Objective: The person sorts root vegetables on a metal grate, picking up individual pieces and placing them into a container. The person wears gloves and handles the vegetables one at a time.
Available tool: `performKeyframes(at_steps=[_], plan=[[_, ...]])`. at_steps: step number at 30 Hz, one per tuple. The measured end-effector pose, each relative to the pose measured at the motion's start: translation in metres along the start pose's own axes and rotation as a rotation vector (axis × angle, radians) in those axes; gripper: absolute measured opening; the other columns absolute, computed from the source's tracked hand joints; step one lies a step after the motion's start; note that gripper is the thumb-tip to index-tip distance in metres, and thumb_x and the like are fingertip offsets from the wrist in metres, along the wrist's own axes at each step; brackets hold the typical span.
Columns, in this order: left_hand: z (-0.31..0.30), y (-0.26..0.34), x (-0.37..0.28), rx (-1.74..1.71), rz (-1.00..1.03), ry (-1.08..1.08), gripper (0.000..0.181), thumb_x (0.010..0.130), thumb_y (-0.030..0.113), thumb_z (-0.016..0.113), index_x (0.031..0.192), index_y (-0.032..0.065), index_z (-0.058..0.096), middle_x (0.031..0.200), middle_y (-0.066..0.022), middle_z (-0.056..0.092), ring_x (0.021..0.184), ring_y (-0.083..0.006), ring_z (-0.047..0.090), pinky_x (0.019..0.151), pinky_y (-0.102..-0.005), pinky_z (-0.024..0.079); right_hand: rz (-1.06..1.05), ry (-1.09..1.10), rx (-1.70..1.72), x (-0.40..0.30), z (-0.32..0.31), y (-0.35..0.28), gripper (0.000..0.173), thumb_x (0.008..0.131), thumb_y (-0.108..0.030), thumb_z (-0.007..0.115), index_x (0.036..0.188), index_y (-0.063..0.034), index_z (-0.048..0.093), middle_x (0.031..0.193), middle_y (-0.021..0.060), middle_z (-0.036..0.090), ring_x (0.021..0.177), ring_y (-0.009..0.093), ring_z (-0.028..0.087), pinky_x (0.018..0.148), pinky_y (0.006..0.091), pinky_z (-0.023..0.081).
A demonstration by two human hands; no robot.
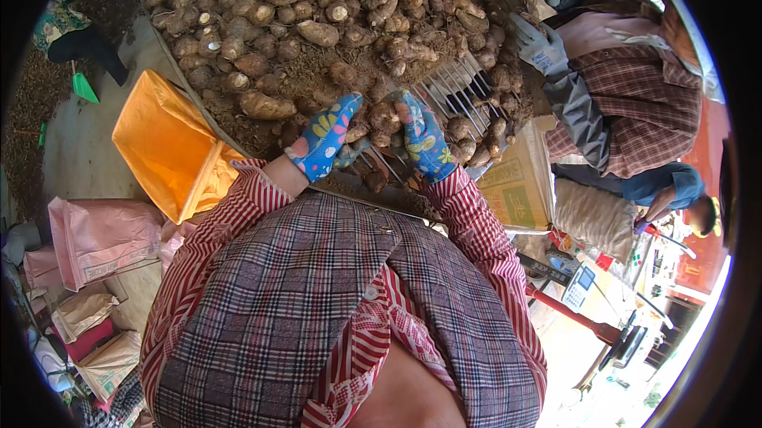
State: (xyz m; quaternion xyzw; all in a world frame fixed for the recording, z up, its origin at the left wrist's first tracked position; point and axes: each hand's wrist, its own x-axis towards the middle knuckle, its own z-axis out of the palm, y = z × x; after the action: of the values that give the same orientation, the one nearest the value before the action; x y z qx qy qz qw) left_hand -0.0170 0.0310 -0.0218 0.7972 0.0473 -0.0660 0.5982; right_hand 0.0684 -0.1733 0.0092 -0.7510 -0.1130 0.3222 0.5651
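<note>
My left hand (324, 141), in a blue flower-patterned glove, curls at the near edge of a large heap of soil-covered taro-like corms (280, 11). My right hand (425, 139) wears a matching glove. Between both hands is a clump of brown corms (384, 117), with the right fingers against its side and the left fingers and thumb around its smaller left part. The palm-side contact is hidden. Just right of my right hand, a slotted metal rack (455, 91) lies among the corms, with several loose corms (476, 142) at its near end.
An open orange bag (161, 142) stands at left, near pink sacks (110, 237). A cardboard box (515, 181) sits at the right table edge. Across that corner, a co-worker's gray-gloved hand (542, 47) reaches to the heap. A scale with a keypad (578, 288) stands lower right.
</note>
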Motion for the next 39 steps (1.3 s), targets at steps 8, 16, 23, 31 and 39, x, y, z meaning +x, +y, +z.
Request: performKeyframes(at_steps=[8,16,23,31,39], plan=[[0.012,0.012,0.007,-0.03,0.207,0.161,0.047,0.101,0.052,0.058,0.12,0.0091,0.059,0.094,-0.0094,0.062,0.087,-0.0213,0.061,0.073,-0.0347,0.048,-0.359,0.131,0.422,-0.003,0.0,0.024,0.051,0.11,-0.049,0.047,0.129,-0.0044,0.062,0.12,0.0092,0.07,0.104,0.019,0.069,0.085,0.0353,0.057],[-0.01,0.031,-0.019,0.187,0.495,0.185,0.077,0.08,0.025,0.088,0.146,0.0083,0.053,0.136,-0.0127,0.064,0.127,-0.0282,0.063,0.106,-0.0404,0.051,-0.447,-0.118,0.089,-0.011,0.025,-0.007,0.048,0.11,-0.034,0.055,0.141,0.0033,0.055,0.117,0.0067,0.067,0.101,0.01,0.063,0.088,0.0247,0.051],[-0.136,-0.023,-0.091,0.137,0.195,1.073,0.047,0.09,0.011,0.078,0.133,0.0083,0.06,0.119,-0.0085,0.069,0.092,-0.0222,0.072,0.086,-0.0335,0.059,-0.448,-0.156,-0.234,0.059,0.02,-0.018,0.036,0.105,-0.027,0.066,0.132,-0.0036,0.068,0.113,0.0093,0.075,0.097,0.017,0.072,0.084,0.0308,0.057],[-0.196,-0.061,-0.134,1.173,-0.07,1.089,0.073,0.085,0.042,0.081,0.145,0.0089,0.056,0.152,-0.0191,0.048,0.14,-0.0397,0.045,0.113,-0.0504,0.042,-0.728,0.237,-0.6,0.175,0.014,-0.086,0.06,0.098,-0.047,0.071,0.141,-0.0059,0.06,0.136,0.0216,0.065,0.121,0.034,0.066,0.1,0.0428,0.053],[-0.203,-0.009,0.024,1.071,-0.123,0.471,0.093,0.09,0.055,0.071,0.165,0.0165,0.03,0.162,-0.0204,0.042,0.149,-0.0412,0.039,0.123,-0.0509,0.03,-0.732,0.093,-0.602,0.286,0.078,-0.141,0.087,0.083,-0.049,0.085,0.151,-0.0088,0.049,0.143,0.0255,0.059,0.133,0.041,0.057,0.11,0.0444,0.048]])
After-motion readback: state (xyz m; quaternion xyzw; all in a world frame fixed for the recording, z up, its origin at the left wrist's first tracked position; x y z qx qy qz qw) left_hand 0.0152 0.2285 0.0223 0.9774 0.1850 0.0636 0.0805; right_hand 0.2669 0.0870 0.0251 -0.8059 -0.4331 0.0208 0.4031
